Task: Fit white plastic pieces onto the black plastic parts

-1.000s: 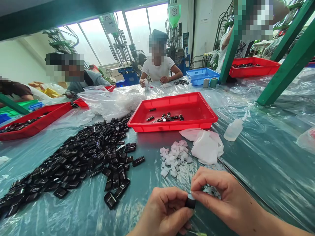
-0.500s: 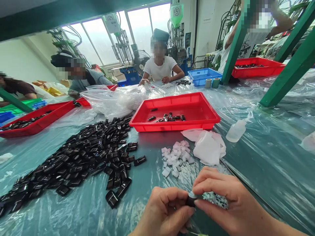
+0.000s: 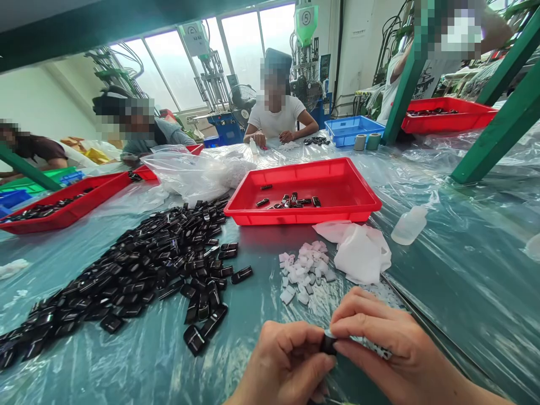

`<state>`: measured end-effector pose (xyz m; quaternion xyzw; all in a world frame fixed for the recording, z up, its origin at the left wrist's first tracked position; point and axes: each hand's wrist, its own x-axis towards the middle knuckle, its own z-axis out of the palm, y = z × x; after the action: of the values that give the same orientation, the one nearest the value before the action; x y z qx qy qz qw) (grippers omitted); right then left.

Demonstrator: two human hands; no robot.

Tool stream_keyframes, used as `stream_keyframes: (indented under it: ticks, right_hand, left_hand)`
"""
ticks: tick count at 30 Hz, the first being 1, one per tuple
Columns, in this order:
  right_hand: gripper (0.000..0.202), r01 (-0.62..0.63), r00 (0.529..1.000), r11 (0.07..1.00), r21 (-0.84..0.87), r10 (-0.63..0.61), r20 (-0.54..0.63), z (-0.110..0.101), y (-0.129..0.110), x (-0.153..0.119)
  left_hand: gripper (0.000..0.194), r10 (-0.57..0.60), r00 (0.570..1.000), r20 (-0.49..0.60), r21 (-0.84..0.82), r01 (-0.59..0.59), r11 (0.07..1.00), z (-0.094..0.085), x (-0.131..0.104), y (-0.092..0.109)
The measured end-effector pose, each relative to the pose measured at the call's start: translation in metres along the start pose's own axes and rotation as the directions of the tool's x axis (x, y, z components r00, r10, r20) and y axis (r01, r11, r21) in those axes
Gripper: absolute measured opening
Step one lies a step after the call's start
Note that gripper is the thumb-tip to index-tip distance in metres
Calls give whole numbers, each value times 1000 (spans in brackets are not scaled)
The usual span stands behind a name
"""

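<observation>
Low in the head view, my left hand (image 3: 287, 360) is closed, thumb and fingers pinching a small black plastic piece (image 3: 328, 343). A pale grey face shows on top of that piece. My right hand (image 3: 379, 343) meets it from the other side, index finger at the pale top and thumb against the black side. Fingers cover most of the piece. Just beyond my hands lies a small heap of white and pinkish chips (image 3: 306, 270). To the left spreads a large pile of glossy black plastic pieces (image 3: 160, 259).
A red tray (image 3: 304, 216) holding several black pieces stands ahead. Right of the chips are a crumpled white cloth (image 3: 363, 256) and a translucent bottle (image 3: 409, 225). Green posts (image 3: 498, 124) rise at right. Co-workers sit across the plastic-covered table, one in a white shirt (image 3: 276, 118).
The view has shifted slightly. My hands keep nearly the same grip, with my right fingers now closer together. Across the table, the white-shirted co-worker's hand has moved, and a small white bottle shows beside it.
</observation>
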<state>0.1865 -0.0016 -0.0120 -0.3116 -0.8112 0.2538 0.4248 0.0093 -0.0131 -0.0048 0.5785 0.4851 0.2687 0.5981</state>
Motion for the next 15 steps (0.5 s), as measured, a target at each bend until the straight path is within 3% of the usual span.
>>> stream_keyframes:
  ticks: [4, 9, 15]
  right_hand:
    - [19, -8, 1000, 1000, -4, 8, 26, 0, -1, 0]
    - [20, -57, 990, 998, -33, 61, 130, -9, 0, 4]
    - [23, -164, 955, 912, -376, 242, 171, -20, 11, 3]
  left_hand:
    - [19, -28, 1000, 2, -20, 28, 999, 0, 1, 0]
    - [18, -146, 988, 43, -112, 150, 982, -2, 4, -1]
    - [56, -172, 985, 6, -292, 166, 942, -6, 6, 1]
